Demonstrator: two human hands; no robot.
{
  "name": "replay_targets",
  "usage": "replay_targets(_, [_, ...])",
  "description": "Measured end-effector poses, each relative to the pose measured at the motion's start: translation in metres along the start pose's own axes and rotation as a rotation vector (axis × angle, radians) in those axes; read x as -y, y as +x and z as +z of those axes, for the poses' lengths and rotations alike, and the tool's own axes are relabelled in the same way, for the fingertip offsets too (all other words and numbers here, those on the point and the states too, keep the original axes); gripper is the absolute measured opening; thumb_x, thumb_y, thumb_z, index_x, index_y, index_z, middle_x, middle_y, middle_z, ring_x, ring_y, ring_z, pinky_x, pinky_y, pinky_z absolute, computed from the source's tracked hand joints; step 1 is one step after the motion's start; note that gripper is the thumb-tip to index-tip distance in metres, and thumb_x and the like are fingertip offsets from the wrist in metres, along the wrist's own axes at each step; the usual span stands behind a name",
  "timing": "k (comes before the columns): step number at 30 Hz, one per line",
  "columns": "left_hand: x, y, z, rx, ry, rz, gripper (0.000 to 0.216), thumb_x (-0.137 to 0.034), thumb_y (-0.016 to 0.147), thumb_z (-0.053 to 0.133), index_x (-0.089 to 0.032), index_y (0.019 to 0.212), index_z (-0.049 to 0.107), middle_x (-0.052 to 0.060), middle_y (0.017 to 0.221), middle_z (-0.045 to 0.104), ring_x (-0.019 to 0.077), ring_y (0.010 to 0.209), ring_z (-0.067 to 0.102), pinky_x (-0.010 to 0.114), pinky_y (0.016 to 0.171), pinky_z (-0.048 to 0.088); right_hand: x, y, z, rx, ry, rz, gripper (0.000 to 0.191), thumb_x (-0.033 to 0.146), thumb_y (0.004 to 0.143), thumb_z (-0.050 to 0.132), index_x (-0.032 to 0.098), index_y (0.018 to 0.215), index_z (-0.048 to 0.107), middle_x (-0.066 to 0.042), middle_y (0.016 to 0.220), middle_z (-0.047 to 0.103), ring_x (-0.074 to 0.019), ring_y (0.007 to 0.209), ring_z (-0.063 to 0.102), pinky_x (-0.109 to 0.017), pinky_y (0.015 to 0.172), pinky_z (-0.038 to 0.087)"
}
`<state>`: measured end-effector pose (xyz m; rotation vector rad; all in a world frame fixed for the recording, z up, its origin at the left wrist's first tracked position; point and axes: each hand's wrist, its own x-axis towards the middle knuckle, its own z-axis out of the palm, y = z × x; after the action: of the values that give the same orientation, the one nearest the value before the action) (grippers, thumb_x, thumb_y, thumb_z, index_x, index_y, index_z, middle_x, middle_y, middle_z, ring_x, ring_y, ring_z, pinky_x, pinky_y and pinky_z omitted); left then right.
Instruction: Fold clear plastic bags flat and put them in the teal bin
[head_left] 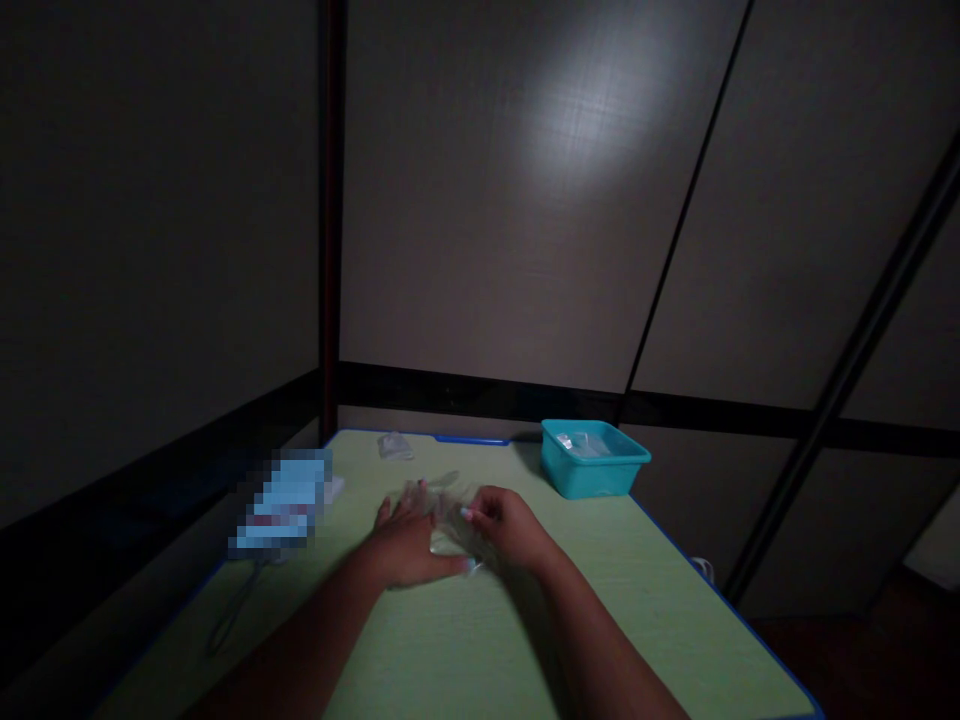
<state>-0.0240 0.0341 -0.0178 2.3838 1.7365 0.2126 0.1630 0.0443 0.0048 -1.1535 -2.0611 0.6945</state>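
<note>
A clear plastic bag (448, 512) lies crinkled on the green tabletop between my two hands. My left hand (409, 545) rests on its left side, palm down, with the fingers spread and the thumb stretched out to the right. At the bag's right side my right hand (504, 520) has its fingers curled, with thumb and forefinger pinching the plastic. Whether anything is inside the bag, I cannot tell.
A turquoise basket (596, 480) with clear plastic packets inside stands at the table's back right. Another small clear packet (394, 447) lies near the back edge. A blurred light-blue item (289, 500) with a cord (240, 605) is at the left. Dark panels rise behind the green table (442, 640).
</note>
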Motion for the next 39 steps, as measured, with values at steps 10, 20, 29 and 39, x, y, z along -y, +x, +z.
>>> replay_targets(10, [-0.002,0.000,-0.002,-0.002,0.000,-0.023,0.107,-0.084,0.052,0.036,-0.026,0.137,0.005,0.014,0.143,0.000,0.0322,0.129,-0.008,0.057,0.099,0.002,-0.011,-0.002,-0.019,-0.011,0.179,0.303,0.024,0.039,0.075,0.053,0.015,0.076,0.052,0.001,0.057,0.057,-0.0064,0.043,0.044,-0.018,0.044,0.033])
replay_targets(20, [-0.006,-0.003,-0.006,0.025,0.002,-0.036,0.109,-0.083,0.050,0.040,-0.027,0.137,0.007,0.012,0.143,-0.002,0.0322,0.129,-0.010,0.057,0.100,0.001,-0.027,0.000,-0.047,-0.127,-0.144,0.419,0.034,0.038,0.081,0.040,0.013,0.068,0.059,-0.004,0.049,0.055,-0.0124,0.046,0.050,-0.023,0.048,0.035])
replay_targets(29, [-0.013,-0.004,-0.005,0.029,-0.005,0.010,0.107,-0.082,0.050,0.041,-0.028,0.137,0.008,0.010,0.144,-0.003,0.0330,0.128,-0.012,0.058,0.099,0.000,0.019,-0.004,-0.017,-0.314,0.006,-0.175,0.036,0.039,0.084,0.040,0.021,0.113,0.049,-0.007,0.113,0.055,-0.0187,0.104,0.050,-0.034,0.088,0.038])
replay_targets(39, [-0.015,-0.003,-0.006,0.033,0.028,0.008,0.107,-0.080,0.051,0.043,-0.025,0.137,0.011,0.009,0.144,-0.004,0.0328,0.128,-0.013,0.056,0.101,0.002,0.005,-0.006,0.008,0.278,-0.264,0.109,0.055,0.053,0.087,0.013,0.028,0.136,0.019,-0.003,0.143,0.020,-0.0194,0.131,0.013,-0.052,0.102,-0.001])
